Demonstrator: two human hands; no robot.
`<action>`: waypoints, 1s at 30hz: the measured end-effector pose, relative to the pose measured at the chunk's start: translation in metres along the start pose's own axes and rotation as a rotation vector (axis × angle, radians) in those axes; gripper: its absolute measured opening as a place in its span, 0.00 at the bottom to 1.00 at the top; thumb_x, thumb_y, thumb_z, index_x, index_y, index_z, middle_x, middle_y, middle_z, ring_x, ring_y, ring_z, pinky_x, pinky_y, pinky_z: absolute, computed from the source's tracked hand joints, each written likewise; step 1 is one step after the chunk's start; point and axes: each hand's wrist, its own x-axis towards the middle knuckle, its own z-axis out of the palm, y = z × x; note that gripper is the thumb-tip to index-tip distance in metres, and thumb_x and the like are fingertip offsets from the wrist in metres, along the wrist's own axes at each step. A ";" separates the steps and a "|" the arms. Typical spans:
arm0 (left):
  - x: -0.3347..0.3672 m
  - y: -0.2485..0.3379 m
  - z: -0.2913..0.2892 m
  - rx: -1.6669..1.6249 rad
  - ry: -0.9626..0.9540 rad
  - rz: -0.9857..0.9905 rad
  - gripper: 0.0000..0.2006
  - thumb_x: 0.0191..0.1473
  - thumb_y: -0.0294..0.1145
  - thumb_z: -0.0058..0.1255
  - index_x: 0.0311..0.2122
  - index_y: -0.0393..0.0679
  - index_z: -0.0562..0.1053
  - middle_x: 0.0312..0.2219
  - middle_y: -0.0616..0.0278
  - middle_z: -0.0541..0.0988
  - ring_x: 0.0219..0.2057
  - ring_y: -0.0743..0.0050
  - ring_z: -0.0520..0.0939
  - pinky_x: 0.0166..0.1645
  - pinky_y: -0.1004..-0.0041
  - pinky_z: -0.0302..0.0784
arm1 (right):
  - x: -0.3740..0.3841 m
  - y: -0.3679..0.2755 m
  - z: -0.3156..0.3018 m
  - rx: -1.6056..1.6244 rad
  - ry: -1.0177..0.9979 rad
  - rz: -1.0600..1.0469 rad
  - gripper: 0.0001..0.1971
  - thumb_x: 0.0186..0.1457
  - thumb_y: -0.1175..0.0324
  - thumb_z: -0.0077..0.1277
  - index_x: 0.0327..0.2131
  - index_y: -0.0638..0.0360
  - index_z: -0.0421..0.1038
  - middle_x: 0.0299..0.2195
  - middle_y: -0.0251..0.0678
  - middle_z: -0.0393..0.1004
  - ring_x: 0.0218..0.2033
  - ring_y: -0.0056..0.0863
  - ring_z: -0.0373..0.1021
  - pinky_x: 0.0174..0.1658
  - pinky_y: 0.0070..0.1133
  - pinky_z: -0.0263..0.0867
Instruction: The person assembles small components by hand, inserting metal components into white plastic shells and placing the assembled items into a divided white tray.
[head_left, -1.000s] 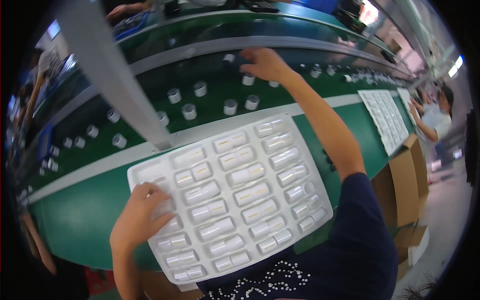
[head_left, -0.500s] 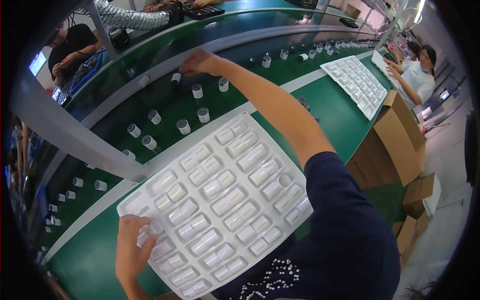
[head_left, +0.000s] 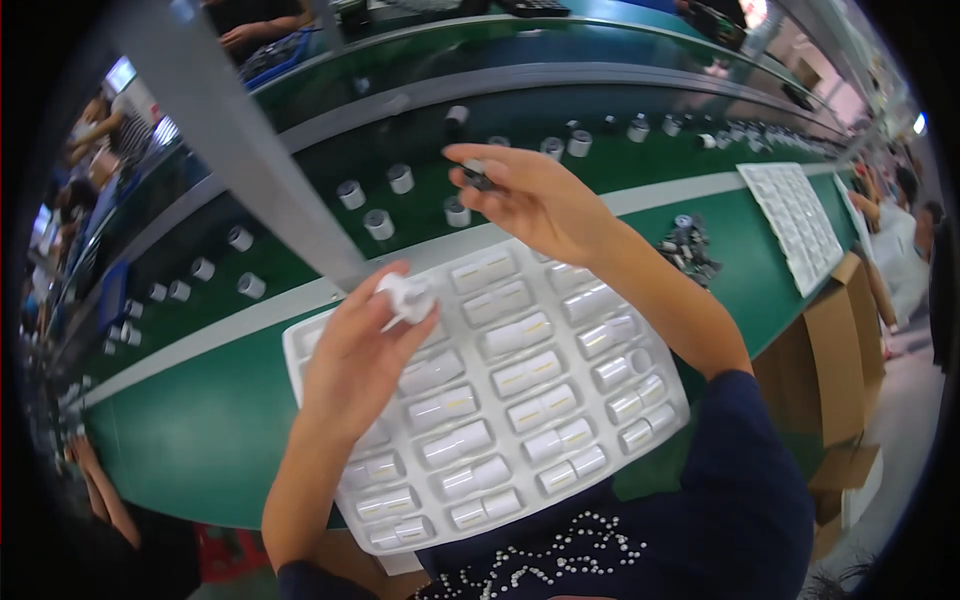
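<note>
Raised over the tray's far-left part, my left hand [head_left: 352, 365] pinches a small white plastic piece [head_left: 408, 298] between thumb and fingers. My right hand [head_left: 545, 205] is above the edge of the conveyor, its fingers closed on a small dark grey piece [head_left: 478, 176]; the fingers partly cover it. Below both hands lies a white moulded tray [head_left: 478, 385]. Most of its visible pockets hold white cylinders [head_left: 445, 406] lying on their sides, many with a thin yellow line. My forearms hide some pockets.
Small white cylinders with grey tops [head_left: 379, 223] stand along the green conveyor [head_left: 310, 215] ahead. A slanting grey post [head_left: 262, 160] rises at left. Dark small parts [head_left: 688, 248] lie heaped on the green table right of the tray. Another white tray [head_left: 790, 220] and cardboard boxes [head_left: 835, 360] are farther right.
My right hand has drawn back from the conveyor with the dark grey piece in its fingers. My left hand has lifted off the tray's left edge, bringing up the white piece. The view has shifted.
</note>
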 end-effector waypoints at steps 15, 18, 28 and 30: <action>-0.014 0.001 -0.012 -0.103 0.135 -0.010 0.22 0.59 0.27 0.50 0.57 0.34 0.64 0.46 0.51 0.74 0.47 0.63 0.76 0.55 0.72 0.73 | -0.027 0.041 0.062 -0.771 0.028 -0.288 0.31 0.47 0.80 0.62 0.57 0.63 0.65 0.42 0.38 0.76 0.41 0.22 0.72 0.45 0.19 0.70; -0.017 -0.002 -0.008 -0.056 0.142 0.038 0.19 0.59 0.26 0.49 0.55 0.33 0.67 0.45 0.51 0.75 0.45 0.65 0.78 0.55 0.72 0.74 | -0.028 0.044 0.057 -1.006 -0.030 -0.380 0.32 0.44 0.79 0.65 0.55 0.62 0.67 0.42 0.40 0.78 0.40 0.24 0.74 0.45 0.20 0.69; -0.016 -0.003 -0.019 0.101 0.098 0.091 0.15 0.60 0.25 0.49 0.51 0.33 0.72 0.43 0.53 0.78 0.40 0.69 0.80 0.50 0.71 0.75 | -0.025 0.040 0.061 -1.247 -0.137 -0.456 0.26 0.43 0.76 0.65 0.49 0.64 0.73 0.41 0.41 0.80 0.39 0.29 0.78 0.44 0.20 0.70; -0.015 -0.003 -0.021 0.157 0.085 0.105 0.14 0.60 0.25 0.49 0.50 0.33 0.73 0.42 0.53 0.78 0.40 0.69 0.79 0.49 0.72 0.75 | -0.026 0.040 0.059 -1.182 -0.106 -0.411 0.26 0.43 0.76 0.65 0.49 0.64 0.73 0.41 0.42 0.80 0.38 0.29 0.78 0.44 0.20 0.70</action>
